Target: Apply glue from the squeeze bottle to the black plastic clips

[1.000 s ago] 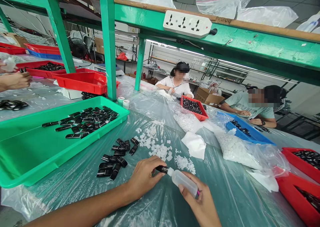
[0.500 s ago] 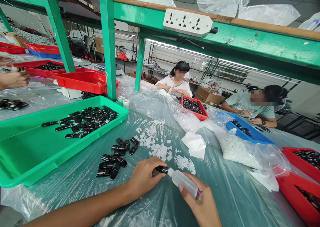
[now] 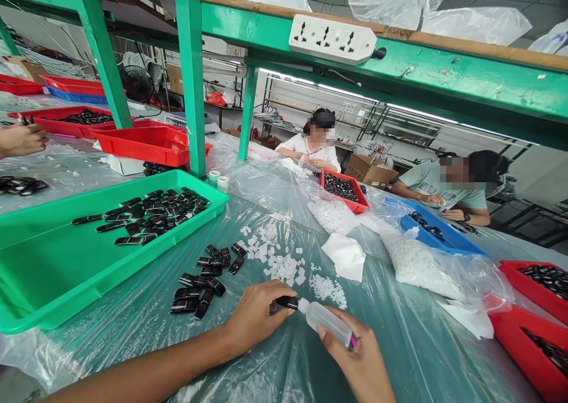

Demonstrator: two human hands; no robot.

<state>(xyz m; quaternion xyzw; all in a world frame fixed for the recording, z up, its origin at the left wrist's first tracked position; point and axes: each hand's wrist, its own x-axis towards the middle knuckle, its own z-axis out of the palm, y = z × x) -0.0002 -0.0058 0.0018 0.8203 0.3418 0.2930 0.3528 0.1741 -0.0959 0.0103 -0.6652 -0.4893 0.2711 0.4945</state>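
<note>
My left hand (image 3: pixel 256 314) is closed, pinching a small black part (image 3: pixel 287 302) at its fingertips. My right hand (image 3: pixel 361 361) is wrapped round a small translucent squeeze bottle (image 3: pixel 327 322), whose nozzle points left and touches the black part. Both hands rest low on the plastic-covered table (image 3: pixel 399 344). Just left of my left hand lies a loose group of black parts (image 3: pixel 205 280). Beyond my hands sit small white pieces (image 3: pixel 277 260) and a heap of finer white bits (image 3: pixel 327 288).
A green tray (image 3: pixel 53 273) with several black parts sits at left. A folded white cloth (image 3: pixel 347 256), a bag of white pieces (image 3: pixel 421 267), red trays (image 3: pixel 532 332) and a blue tray (image 3: pixel 448 240) lie right. Two people work across the table; another person's hand (image 3: pixel 20 139) shows far left.
Almost nothing differs: my hands hold the same pose with the bottle nozzle on the black part. The other person's hand at far left has shifted slightly.
</note>
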